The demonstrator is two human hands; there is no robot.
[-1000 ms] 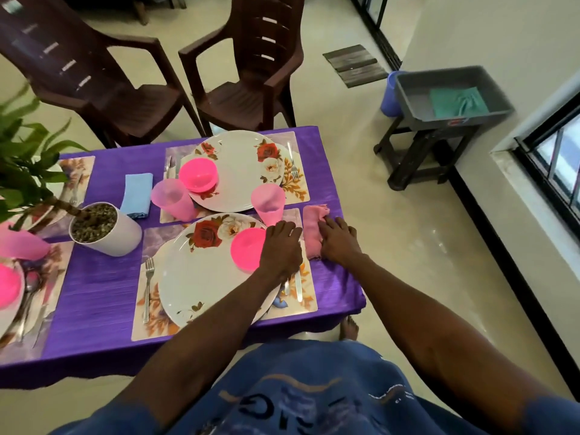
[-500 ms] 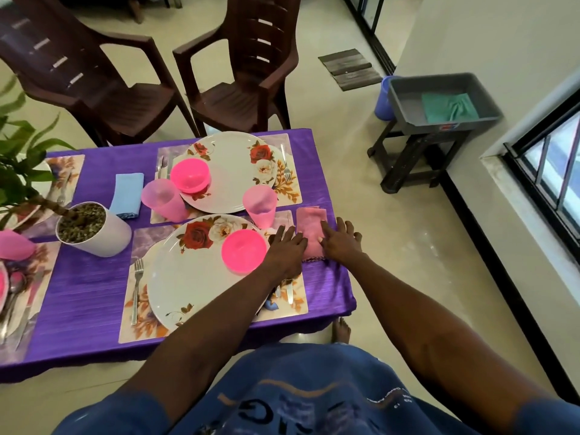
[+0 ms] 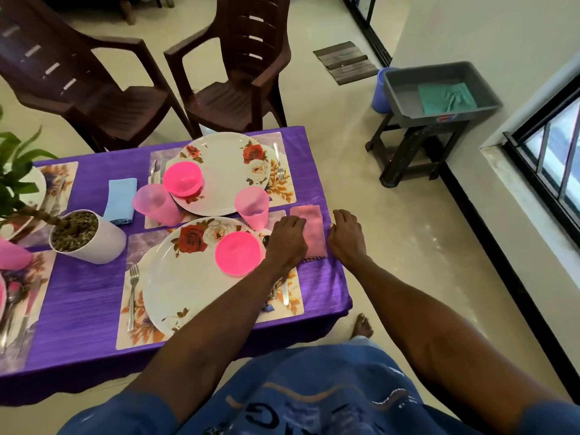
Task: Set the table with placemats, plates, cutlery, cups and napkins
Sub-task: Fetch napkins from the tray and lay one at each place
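A pink napkin (image 3: 310, 231) lies flat on the purple tablecloth (image 3: 78, 284) at the table's right end, beside the near floral placemat (image 3: 138, 335). My left hand (image 3: 287, 241) rests on the napkin's left edge with relaxed fingers. My right hand (image 3: 345, 235) hovers just right of the napkin at the table's edge, fingers loosely bent and holding nothing. The near rose plate (image 3: 185, 287) carries a pink bowl (image 3: 238, 253); a fork (image 3: 133, 296) lies to its left. More cutlery (image 3: 285, 295) shows past my left forearm. A pink cup (image 3: 252, 207) stands behind my left hand.
The far setting has a plate (image 3: 226, 180), pink bowl (image 3: 183, 179), pink cup (image 3: 155, 205) and blue napkin (image 3: 120, 200). A white plant pot (image 3: 94, 241) stands left. Two brown chairs (image 3: 244, 89) face the table. A grey tub (image 3: 408, 89) holding a green cloth sits on a stool at right.
My right hand has slid off the pink napkin to its right side. The napkin now lies flat and smooth. My left hand stays at its left edge.
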